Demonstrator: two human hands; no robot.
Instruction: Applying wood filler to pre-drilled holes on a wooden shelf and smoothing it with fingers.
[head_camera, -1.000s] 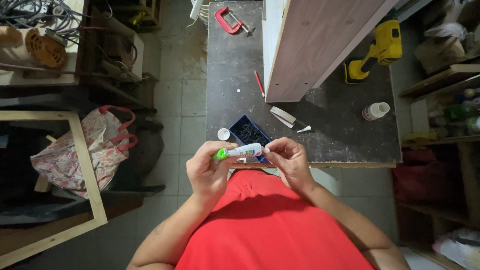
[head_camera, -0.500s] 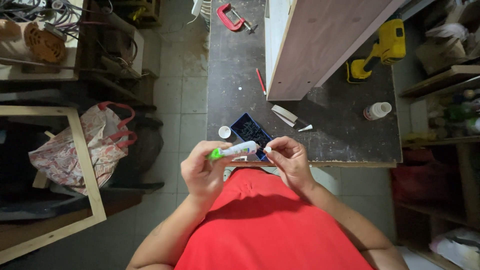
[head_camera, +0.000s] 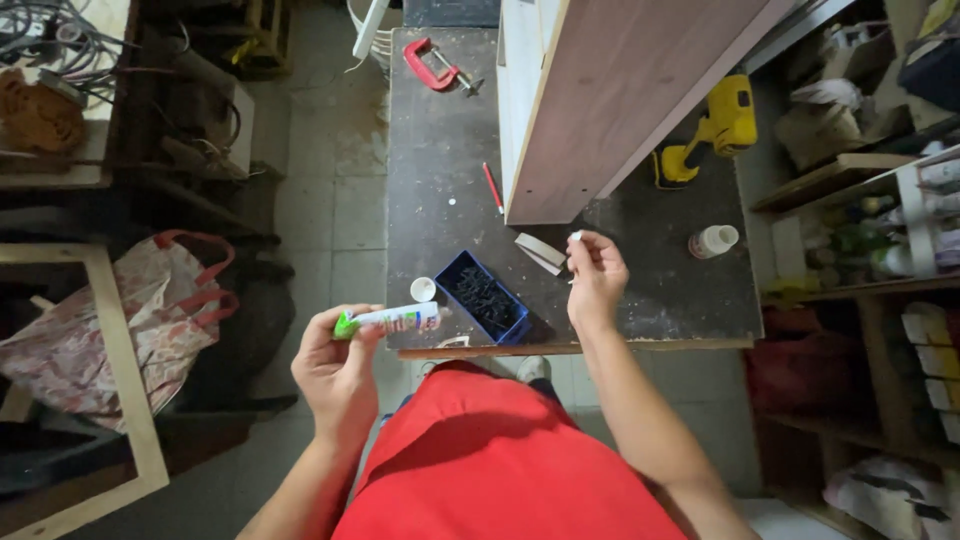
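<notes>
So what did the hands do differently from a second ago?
The right hand left the tube's tip and moved out over the workbench, a small white piece pinched in its fingertips. The left hand drew back and lower, its grip still on the white tube. The blue tray, red clamp and yellow drill stayed put.

A single head-worn camera looks almost straight down over the wearer's red-shirted chest. The dark worktop (head_camera: 450, 150) runs away from the body toward the top edge. Both hands sit close, mid-frame. Tiled floor lies at left, shelving at right. No second view overlaps.
</notes>
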